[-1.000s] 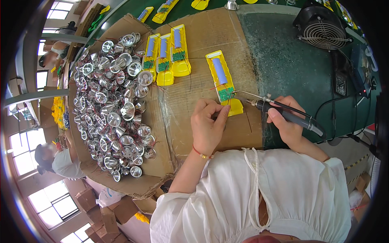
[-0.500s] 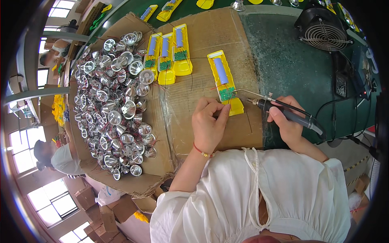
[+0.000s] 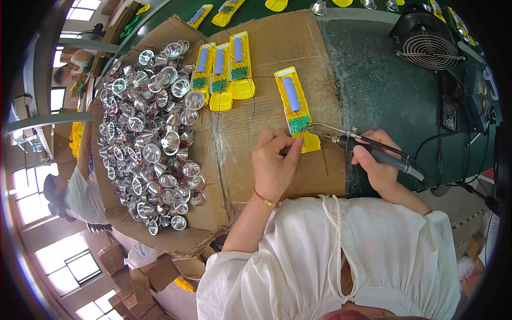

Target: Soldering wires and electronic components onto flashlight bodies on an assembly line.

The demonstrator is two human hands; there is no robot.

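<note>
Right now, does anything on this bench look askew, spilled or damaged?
Nothing looks damaged. The silver reflectors lie in a loose heap, spreading to the cardboard sheet's edge. The left hand steadies the yellow casing while the right hand holds the soldering iron at its green board.

Counting the things on the worktop [image 3: 384,80]

There are two hands: the left hand [image 3: 274,162] and the right hand [image 3: 380,165]. There is one soldering iron [image 3: 373,152]. One yellow case [image 3: 296,108] lies by the hands, and three more yellow cases [image 3: 224,74] lie side by side further up, so that makes four on the one big sheet of cardboard [image 3: 277,48]. About five more yellow pieces [image 3: 226,8] peek in along the top edge. There is one black fan [image 3: 424,42]. The shiny silver cups [image 3: 149,133] sit in one big pile, too many to count. One other person [image 3: 74,194] is at the left.
</note>
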